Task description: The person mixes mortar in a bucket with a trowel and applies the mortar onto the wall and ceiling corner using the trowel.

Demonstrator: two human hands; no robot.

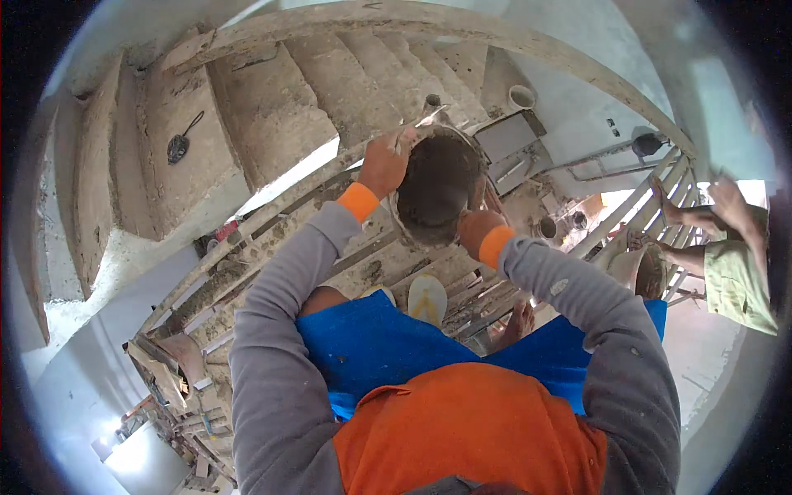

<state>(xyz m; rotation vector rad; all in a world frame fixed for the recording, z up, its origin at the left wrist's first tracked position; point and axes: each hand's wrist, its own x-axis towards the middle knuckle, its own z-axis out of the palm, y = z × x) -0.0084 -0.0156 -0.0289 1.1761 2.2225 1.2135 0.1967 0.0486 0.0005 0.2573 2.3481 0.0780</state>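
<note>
The person stands on a ladder-like scaffold (388, 256) of mortar-caked slats, one foot in a pale sandal (427, 299) and the other bare on the rungs below. Both arms reach up and forward. The left hand (384, 162) is closed on the left rim of a pan (439, 188), a round metal basin full of dark wet mortar; the right hand (478, 229) is closed on the lower right rim. The pan hangs in the air between them, above the scaffold and in front of the stair (330, 91).

It looks heavy and top-loaded: a full load of wet mix, stiff metal shell, rim likely gritty and slick with slurry. Opposite-rim holds, as now, seem the sound place to grip; tilting it would probably shed mortar.

Room is tight. The slats underfoot are narrow with open gaps, and the drop to the floor at lower left is long. To the right, well apart, a second person (734, 264) in a green shirt stands by a railing (652, 194) with an arm stretched toward it. Beyond the pan the rough concrete stair rises, a small pan-like tool (178, 147) lying on a tread at far left, and a bucket (521, 96) higher up.
</note>
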